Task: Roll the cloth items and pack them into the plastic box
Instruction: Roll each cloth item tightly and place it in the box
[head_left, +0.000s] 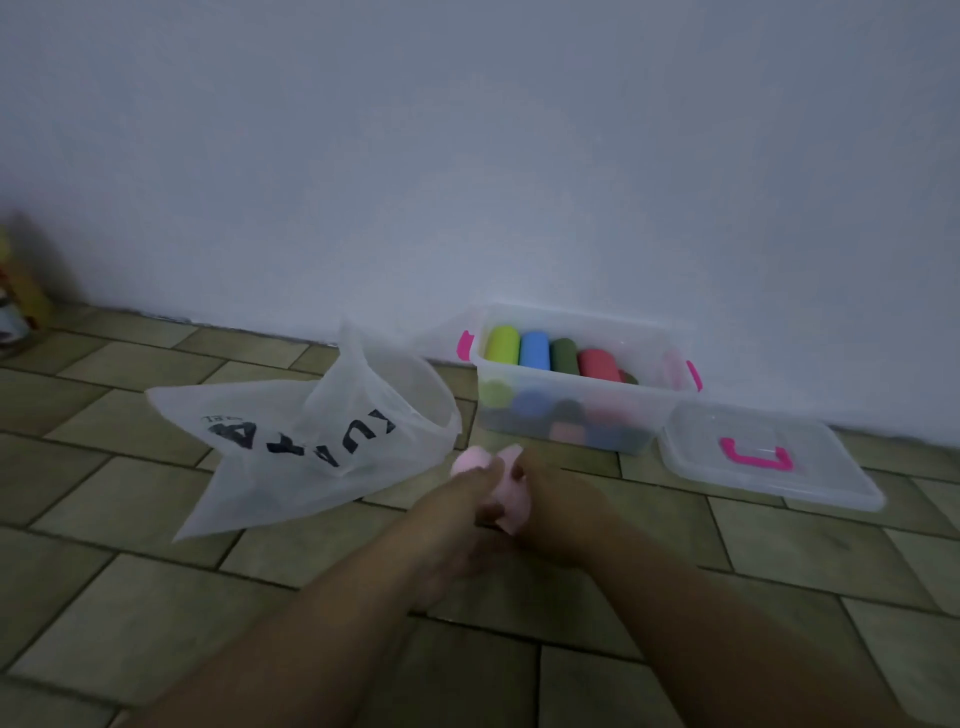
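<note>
I've got left hand (467, 496) & right hand (556, 493) both curled round the small pink rolled cloth (511, 514) at centre (blur hides how tight). Clear plastic box with pink clips (566, 421) sits at 1 o'clock, approx full: a slack hold could unwind the roll, or it may not fit

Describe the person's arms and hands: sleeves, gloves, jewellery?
Left hand and right hand are bare; left forearm and right forearm too, down to the frame's edge: no sleeves, gloves or watch show. Too dim and blurred to tell rings.
</note>
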